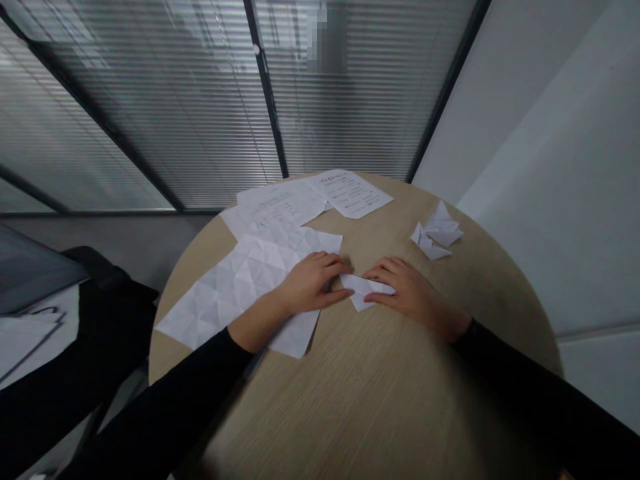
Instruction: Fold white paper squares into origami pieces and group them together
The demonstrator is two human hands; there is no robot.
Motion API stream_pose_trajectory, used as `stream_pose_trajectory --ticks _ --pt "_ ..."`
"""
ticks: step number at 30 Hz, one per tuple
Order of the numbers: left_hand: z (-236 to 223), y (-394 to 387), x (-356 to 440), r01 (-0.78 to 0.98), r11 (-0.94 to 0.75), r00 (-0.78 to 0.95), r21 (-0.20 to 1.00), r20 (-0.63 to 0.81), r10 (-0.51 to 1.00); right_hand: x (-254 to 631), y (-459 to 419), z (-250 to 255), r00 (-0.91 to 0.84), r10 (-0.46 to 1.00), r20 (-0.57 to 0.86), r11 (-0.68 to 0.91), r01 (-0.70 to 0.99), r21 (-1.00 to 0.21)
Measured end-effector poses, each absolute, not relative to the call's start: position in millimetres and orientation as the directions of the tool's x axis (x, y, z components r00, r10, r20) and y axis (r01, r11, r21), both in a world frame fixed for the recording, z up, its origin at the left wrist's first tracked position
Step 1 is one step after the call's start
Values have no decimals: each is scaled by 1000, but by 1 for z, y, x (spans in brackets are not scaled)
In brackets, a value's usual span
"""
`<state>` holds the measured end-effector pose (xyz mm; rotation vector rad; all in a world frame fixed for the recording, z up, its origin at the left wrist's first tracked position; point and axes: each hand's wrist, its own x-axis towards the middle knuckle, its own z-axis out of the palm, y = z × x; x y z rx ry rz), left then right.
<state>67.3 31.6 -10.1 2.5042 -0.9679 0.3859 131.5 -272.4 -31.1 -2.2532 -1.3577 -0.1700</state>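
A folded white paper strip (365, 291) is held between the left grip (311, 283) and right grip (411, 291), both pressed together on it, long axis running grip to grip

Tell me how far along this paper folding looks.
Done: folded paper pieces lie on the round wooden table. In hand: the left hand and right hand press a small folded paper piece. Left: a large creased sheet lies open under the left hand, with printed sheets beyond it.
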Motion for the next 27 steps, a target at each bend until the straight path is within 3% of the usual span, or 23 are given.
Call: stream_pose_trajectory --ticks 27 --pt "-9 33 69 -691 -646 719 325 401 -568 128 -270 -29 473 777 416 -301 859 -415"
